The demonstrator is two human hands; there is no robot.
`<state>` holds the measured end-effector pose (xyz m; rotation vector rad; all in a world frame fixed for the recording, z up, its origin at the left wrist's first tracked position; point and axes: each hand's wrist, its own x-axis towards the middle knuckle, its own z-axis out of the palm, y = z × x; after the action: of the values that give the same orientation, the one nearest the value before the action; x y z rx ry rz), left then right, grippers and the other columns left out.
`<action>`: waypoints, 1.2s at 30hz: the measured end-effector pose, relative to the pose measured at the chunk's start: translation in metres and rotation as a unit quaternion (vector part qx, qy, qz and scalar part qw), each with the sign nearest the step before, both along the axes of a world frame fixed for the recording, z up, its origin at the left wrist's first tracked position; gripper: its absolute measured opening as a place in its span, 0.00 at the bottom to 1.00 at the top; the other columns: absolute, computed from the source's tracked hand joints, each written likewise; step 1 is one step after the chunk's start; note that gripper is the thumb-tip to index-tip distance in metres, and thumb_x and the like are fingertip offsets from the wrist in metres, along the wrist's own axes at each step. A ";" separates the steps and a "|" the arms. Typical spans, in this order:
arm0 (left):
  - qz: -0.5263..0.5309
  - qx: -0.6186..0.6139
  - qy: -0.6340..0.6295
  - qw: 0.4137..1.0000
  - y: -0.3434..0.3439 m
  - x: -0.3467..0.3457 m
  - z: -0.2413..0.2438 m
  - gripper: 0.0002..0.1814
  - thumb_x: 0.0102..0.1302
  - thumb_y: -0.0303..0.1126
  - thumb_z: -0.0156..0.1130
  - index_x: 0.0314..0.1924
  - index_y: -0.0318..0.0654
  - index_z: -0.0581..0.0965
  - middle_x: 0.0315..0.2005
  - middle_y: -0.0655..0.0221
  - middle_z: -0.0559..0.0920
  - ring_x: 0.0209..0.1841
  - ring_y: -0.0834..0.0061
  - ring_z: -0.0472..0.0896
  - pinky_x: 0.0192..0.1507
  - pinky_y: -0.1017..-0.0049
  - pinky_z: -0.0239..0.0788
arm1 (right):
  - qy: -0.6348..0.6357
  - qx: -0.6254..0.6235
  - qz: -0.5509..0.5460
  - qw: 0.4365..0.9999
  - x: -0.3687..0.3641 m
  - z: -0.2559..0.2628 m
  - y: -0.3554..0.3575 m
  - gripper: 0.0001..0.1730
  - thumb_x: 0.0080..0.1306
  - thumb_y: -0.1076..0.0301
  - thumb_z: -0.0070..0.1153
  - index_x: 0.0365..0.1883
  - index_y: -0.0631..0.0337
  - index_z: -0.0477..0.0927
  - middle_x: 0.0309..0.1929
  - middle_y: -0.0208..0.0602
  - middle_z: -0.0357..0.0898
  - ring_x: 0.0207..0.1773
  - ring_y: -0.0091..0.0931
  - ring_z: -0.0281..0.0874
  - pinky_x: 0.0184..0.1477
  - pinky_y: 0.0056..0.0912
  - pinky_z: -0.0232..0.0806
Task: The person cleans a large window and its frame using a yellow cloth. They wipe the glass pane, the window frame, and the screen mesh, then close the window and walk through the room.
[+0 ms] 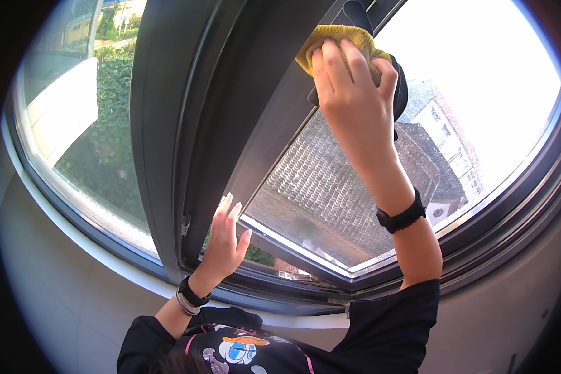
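A yellow-green cloth (339,32) lies bunched under the spread fingers of my right hand (350,79), which presses it near the dark handle area of a window sash. Part of a black object shows behind that hand; what it is I cannot tell. My left hand (224,238) rests with fingers apart at the lower part of the sash's dark frame (266,135) and holds nothing. The sash stands tilted away from the outer frame, its glass pane (327,187) behind my right forearm.
A fixed window pane (107,140) is at the left, beyond a broad dark mullion (161,117). A metal hinge arm (299,276) spans the gap at the sash's lower edge. Below runs a pale sill (304,320). Tiled roofs and greenery show outside.
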<state>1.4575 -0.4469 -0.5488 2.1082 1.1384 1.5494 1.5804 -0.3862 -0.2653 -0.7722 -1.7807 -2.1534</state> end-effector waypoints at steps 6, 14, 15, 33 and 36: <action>0.014 -0.020 -0.047 0.999 -0.004 -0.004 0.000 0.28 0.65 0.30 0.55 0.62 0.26 0.60 0.62 0.43 0.61 0.65 0.47 0.60 0.67 0.59 0.51 | -0.028 -0.090 0.001 0.996 0.003 -0.035 -0.008 0.18 0.56 0.64 0.61 0.47 0.52 0.81 0.51 0.23 0.75 0.57 0.20 0.68 0.55 0.35 0.55; 0.031 -0.009 -0.084 0.996 -0.009 -0.002 -0.001 0.30 0.67 0.30 0.53 0.64 0.25 0.55 0.61 0.42 0.62 0.66 0.51 0.60 0.68 0.62 0.49 | 0.058 -0.053 -0.004 0.997 -0.025 -0.016 0.000 0.16 0.55 0.67 0.61 0.42 0.61 0.83 0.45 0.32 0.78 0.55 0.28 0.69 0.55 0.37 0.58; 0.033 -0.004 -0.087 0.996 -0.009 -0.003 -0.002 0.30 0.67 0.30 0.53 0.64 0.25 0.55 0.61 0.42 0.61 0.66 0.51 0.60 0.68 0.62 0.48 | 0.050 -0.038 -0.027 0.998 -0.030 -0.024 0.002 0.17 0.54 0.67 0.61 0.43 0.62 0.83 0.46 0.35 0.78 0.55 0.30 0.68 0.55 0.37 0.58; 0.026 -0.002 -0.060 0.998 -0.012 -0.005 -0.006 0.29 0.68 0.32 0.53 0.63 0.24 0.57 0.59 0.44 0.64 0.63 0.51 0.63 0.66 0.62 0.52 | 0.061 -0.083 0.009 0.995 0.005 -0.084 0.012 0.20 0.61 0.66 0.53 0.52 0.57 0.79 0.58 0.31 0.73 0.62 0.25 0.65 0.60 0.36 0.55; 0.032 0.006 -0.053 0.998 -0.011 -0.005 -0.009 0.29 0.68 0.32 0.53 0.63 0.24 0.57 0.58 0.44 0.65 0.62 0.51 0.64 0.65 0.63 0.53 | 0.065 -0.075 0.011 0.995 0.005 -0.101 0.017 0.20 0.61 0.66 0.53 0.52 0.55 0.79 0.59 0.30 0.72 0.63 0.25 0.64 0.60 0.36 0.55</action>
<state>1.4524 -0.4582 -0.5575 1.9875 1.1741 1.6798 1.5858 -0.3688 -0.3664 -0.9027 -1.8883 -1.9252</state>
